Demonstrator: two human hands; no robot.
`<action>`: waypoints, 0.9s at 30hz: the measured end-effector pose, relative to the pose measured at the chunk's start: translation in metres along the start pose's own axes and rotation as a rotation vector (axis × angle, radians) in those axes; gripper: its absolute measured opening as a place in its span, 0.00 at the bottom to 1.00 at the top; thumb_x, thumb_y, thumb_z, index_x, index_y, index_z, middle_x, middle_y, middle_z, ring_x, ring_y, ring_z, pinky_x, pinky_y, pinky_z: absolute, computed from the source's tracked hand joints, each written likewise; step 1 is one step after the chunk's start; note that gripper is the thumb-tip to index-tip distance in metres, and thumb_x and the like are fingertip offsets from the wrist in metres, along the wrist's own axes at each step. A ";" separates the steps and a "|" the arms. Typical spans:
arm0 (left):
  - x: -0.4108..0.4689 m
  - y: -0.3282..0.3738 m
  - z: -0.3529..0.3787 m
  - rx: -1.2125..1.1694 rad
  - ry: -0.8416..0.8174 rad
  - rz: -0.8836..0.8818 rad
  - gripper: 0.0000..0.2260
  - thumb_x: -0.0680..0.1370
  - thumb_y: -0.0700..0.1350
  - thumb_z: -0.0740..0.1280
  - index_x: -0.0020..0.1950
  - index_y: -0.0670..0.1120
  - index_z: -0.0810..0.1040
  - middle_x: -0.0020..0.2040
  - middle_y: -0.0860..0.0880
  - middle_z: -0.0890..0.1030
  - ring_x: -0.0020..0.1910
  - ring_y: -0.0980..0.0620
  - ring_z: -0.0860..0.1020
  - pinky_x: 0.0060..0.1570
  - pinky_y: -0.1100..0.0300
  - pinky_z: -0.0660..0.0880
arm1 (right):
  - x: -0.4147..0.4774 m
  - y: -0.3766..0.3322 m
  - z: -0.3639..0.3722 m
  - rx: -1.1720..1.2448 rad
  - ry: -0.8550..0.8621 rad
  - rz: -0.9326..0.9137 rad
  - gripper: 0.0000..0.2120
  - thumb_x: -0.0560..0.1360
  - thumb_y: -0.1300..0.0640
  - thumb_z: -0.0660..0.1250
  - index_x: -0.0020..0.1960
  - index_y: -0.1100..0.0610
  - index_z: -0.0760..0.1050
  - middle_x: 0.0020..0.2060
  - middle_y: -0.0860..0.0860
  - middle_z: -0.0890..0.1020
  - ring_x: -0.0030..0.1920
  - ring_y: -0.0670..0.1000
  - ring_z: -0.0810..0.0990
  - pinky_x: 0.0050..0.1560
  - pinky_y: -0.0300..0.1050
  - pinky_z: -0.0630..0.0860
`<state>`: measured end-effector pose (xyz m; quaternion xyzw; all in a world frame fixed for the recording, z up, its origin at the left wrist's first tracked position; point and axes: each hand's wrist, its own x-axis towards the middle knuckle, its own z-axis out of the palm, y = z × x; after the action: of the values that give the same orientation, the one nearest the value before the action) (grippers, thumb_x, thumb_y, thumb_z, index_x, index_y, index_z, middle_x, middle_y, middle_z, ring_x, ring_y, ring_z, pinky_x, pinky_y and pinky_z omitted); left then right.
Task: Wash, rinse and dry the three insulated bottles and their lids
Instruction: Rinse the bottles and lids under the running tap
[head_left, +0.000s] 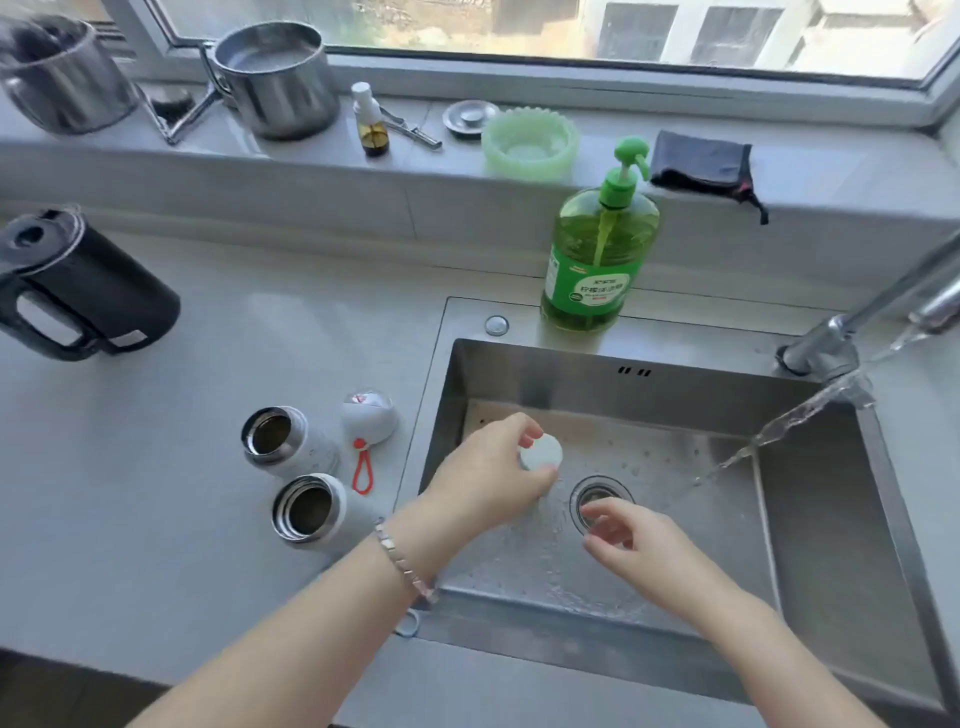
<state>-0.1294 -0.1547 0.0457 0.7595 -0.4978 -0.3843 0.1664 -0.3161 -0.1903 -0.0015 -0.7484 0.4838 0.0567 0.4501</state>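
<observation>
While the left grip (488, 467) is pinching the small white round plastic lid (543, 453) by its edge above the stainless steel sink (831, 519), the right grip (634, 540) is hovering loosely curled, apparently empty, over the drain (592, 491). Light, stiff and likely slippery, the lid is asking for a firm pinch across its rim.

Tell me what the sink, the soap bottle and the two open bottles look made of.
Sink: brushed stainless steel, by its dull grey sheen. Soap bottle: clear green plastic; the liquid shows through. Open bottles: shiny metal rims and linings, probably steel, under white shells.
</observation>
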 end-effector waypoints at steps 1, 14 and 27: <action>0.016 -0.003 0.023 0.034 -0.077 -0.049 0.20 0.75 0.51 0.67 0.65 0.49 0.69 0.62 0.51 0.75 0.58 0.52 0.75 0.56 0.58 0.72 | -0.002 0.009 -0.004 0.027 0.018 0.043 0.10 0.74 0.52 0.66 0.55 0.44 0.73 0.45 0.42 0.78 0.44 0.39 0.76 0.47 0.34 0.72; 0.130 -0.059 0.135 0.237 0.041 -0.141 0.31 0.72 0.49 0.71 0.71 0.44 0.64 0.70 0.45 0.67 0.66 0.45 0.69 0.57 0.53 0.68 | -0.022 0.126 -0.027 0.200 0.122 0.310 0.13 0.75 0.56 0.66 0.59 0.53 0.75 0.44 0.47 0.78 0.44 0.45 0.75 0.47 0.33 0.68; 0.069 0.075 0.132 -0.284 0.075 0.111 0.28 0.63 0.45 0.79 0.58 0.53 0.71 0.51 0.58 0.76 0.50 0.55 0.75 0.50 0.63 0.73 | -0.012 0.118 -0.068 0.636 0.359 0.164 0.11 0.77 0.62 0.63 0.58 0.53 0.73 0.47 0.51 0.78 0.46 0.51 0.79 0.46 0.33 0.74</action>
<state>-0.2606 -0.2318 -0.0213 0.7133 -0.4732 -0.4125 0.3116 -0.4381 -0.2467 -0.0280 -0.5278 0.6070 -0.1928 0.5620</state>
